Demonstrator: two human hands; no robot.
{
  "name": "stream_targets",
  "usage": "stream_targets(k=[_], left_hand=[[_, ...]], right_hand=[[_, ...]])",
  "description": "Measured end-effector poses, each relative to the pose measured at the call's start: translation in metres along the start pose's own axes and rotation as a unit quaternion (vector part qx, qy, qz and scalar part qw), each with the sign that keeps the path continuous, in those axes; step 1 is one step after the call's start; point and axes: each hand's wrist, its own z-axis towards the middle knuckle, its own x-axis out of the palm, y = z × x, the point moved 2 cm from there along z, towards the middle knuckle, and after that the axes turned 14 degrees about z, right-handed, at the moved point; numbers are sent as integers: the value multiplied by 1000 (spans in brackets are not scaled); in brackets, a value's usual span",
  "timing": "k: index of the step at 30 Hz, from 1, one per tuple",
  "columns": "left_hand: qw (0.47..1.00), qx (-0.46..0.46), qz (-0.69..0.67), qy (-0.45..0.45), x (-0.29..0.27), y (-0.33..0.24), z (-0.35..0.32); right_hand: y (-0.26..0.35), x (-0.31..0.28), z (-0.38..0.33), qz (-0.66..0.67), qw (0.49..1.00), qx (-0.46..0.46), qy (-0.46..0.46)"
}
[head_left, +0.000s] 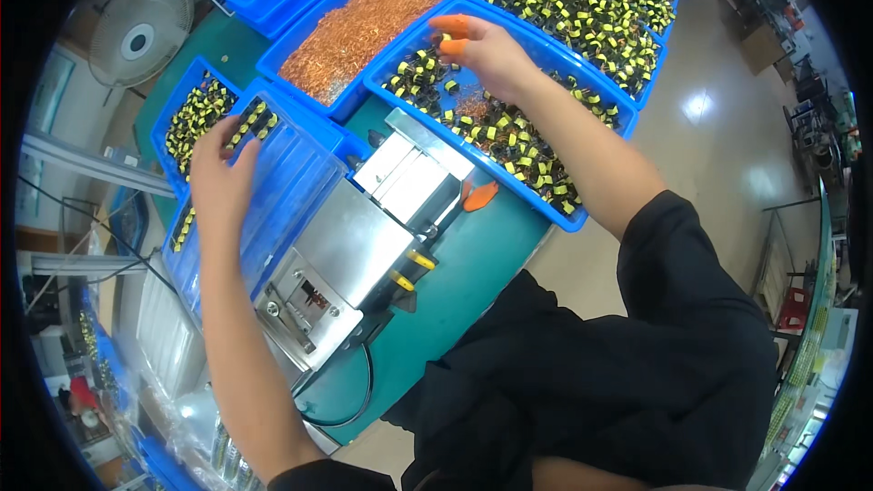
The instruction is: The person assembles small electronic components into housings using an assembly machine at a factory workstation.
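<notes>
Small black coil parts with yellow tape fill a blue bin (611, 118) on the right. Over its far left corner is my right hand (491, 55), orange covers on its fingertips. Its fingers are pinched on one small coil (444, 37), mostly hidden between them. My left hand (221, 168) is at the far end of a clear plastic tray (291, 184), its thumb and fingers apart. Beside those fingertips, a row of coils (257, 120) lies in the tray; whether the fingers touch it I cannot tell.
A metal bench machine (350, 232) with yellow-tipped levers stands on the green table (473, 259). An orange scrap (480, 196) lies beside it. Further off are a bin of copper-coloured clippings (355, 36), two more coil bins (582, 0) (195, 114), and a fan (136, 36).
</notes>
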Motion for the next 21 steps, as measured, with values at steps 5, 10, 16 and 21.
stream_targets(k=[5,10,16,21], left_hand=[[999,-20,44,-12,-67,-19,-89],[995,-81,52,-11,-85,-16,-172],[982,-50,140,-116,-75,-19,-208],[980,-51,144,-129,-73,-19,-208]], right_hand=[[36,73,-48,-53,994,-31,94],[33,150,-99,-207,932,-97,281],[-1,212,-124,-357,785,-276,424],[-11,232,-132,-448,721,-270,455]])
